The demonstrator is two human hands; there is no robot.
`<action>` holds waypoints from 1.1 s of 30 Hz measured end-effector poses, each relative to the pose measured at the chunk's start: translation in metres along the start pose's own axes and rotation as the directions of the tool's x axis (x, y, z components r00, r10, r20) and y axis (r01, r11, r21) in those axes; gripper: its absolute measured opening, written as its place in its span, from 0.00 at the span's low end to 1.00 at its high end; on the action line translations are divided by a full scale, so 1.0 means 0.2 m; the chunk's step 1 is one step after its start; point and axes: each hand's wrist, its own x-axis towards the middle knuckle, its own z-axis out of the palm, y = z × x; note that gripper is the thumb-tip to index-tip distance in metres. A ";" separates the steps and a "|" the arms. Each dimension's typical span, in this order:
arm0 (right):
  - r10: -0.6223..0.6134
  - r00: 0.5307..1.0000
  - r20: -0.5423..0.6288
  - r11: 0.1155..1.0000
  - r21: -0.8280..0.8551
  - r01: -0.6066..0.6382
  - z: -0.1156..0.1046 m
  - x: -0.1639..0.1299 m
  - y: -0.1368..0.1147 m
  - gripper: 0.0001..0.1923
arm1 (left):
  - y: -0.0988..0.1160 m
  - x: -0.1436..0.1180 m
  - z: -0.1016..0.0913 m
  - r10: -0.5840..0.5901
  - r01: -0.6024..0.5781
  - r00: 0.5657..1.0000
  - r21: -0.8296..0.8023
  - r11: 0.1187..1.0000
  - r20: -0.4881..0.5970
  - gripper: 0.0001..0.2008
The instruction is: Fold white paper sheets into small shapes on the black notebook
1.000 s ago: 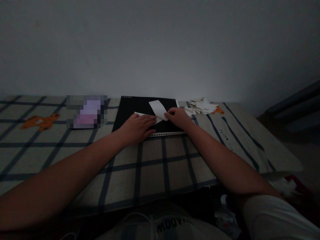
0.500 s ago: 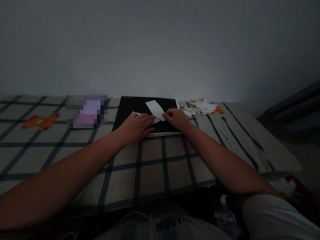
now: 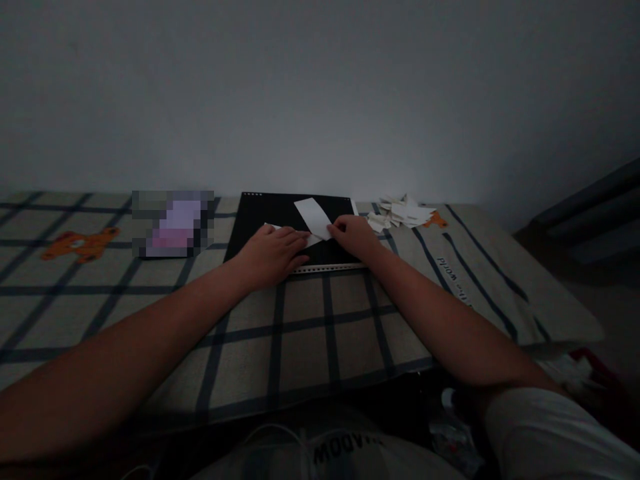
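A: Largest first: grey cloth with a dark blue grid and orange bear prints [image 3: 320,327] is covering the surface. A black spiral-bound board [image 3: 270,217] is lying flat on it by the wall.

B: Hands?

A: Left hand [image 3: 273,253] is lying palm down, fingers flat and released, pinning the near part of a white paper strip [image 3: 314,217] onto the board. Right hand [image 3: 354,237] is pinching the strip's right end, fingers closed on it, and the far part is lifting off the board at an angle.

B: Risks?

A: My read: if the left hand is easing off while the right is pulling, the strip is sliding and any crease is going skew. Dim light is hiding the edges too.

B: Else?

A: Loose pile of white paper scraps [image 3: 400,215] is sitting just right of the board, apart from both hands.
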 end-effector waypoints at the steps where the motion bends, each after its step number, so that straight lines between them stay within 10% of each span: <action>1: 0.002 1.000 0.005 1.000 0.002 -0.002 0.00 0.00 0.00 0.12 | 0.00 0.00 0.00 -0.002 0.002 1.000 -0.001 1.000 -0.003 0.24; 33: -0.002 1.000 -0.008 1.000 -0.007 0.002 0.01 -0.01 -0.01 0.11 | 0.00 0.00 -0.01 -0.027 0.028 0.999 -0.056 0.998 0.016 0.28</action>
